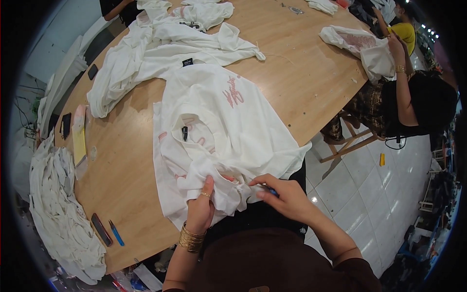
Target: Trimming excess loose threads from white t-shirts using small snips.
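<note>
A white shirt [233,131] with pink script lettering lies bunched at the table's near edge, its collar opening turned toward me and a dark label inside. My left hand [200,209], with a ring and a stack of gold bangles at the wrist, is closed on a gathered fold of this shirt. Close by on the right, my right hand [287,197] grips a small blue tool [273,191], mostly hidden by the fingers. Its fingertips are at the cloth's edge. What the tool's tip touches is too small to tell.
More white shirts [146,53] lie heaped on the round wooden table [126,190]. A white garment pile [63,214] hangs at the left edge, near blue thread snips [116,233] and a dark phone-like object [101,229]. Seated at right, a person [413,100] handles another white garment [362,48].
</note>
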`<state>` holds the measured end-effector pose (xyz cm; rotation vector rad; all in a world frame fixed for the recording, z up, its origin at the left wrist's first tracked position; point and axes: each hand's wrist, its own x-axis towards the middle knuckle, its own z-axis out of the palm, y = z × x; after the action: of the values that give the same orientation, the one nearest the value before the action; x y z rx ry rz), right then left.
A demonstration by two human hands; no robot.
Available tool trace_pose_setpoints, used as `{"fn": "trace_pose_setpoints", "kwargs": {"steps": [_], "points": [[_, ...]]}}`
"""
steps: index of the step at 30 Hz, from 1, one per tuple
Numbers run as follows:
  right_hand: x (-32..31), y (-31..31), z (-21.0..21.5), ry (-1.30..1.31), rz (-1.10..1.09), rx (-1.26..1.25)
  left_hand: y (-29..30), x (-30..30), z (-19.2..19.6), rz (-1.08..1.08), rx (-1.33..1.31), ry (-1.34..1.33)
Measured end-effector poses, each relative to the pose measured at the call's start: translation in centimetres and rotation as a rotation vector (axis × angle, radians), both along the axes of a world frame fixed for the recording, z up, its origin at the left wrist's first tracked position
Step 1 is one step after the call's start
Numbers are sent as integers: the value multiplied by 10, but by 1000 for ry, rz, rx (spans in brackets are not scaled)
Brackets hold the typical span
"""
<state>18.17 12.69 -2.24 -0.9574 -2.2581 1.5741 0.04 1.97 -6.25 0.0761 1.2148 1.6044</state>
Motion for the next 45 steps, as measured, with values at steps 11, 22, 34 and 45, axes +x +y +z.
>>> {"fn": "trace_pose_setpoints", "kwargs": {"steps": [11, 22, 34, 45], "points": [[-4, -15, -3, -65, -77, 239, 3, 4, 3, -32, -7, 103], [-7, -24, -18, -9, -115, 339, 0, 3, -4, 1, -12, 127], [-10, -22, -16, -77, -109, 152, 5, 7, 10, 5, -13, 96], [-11, -21, -16, -88, -121, 9, 0, 3, -4, 2, -27, 129]]}}
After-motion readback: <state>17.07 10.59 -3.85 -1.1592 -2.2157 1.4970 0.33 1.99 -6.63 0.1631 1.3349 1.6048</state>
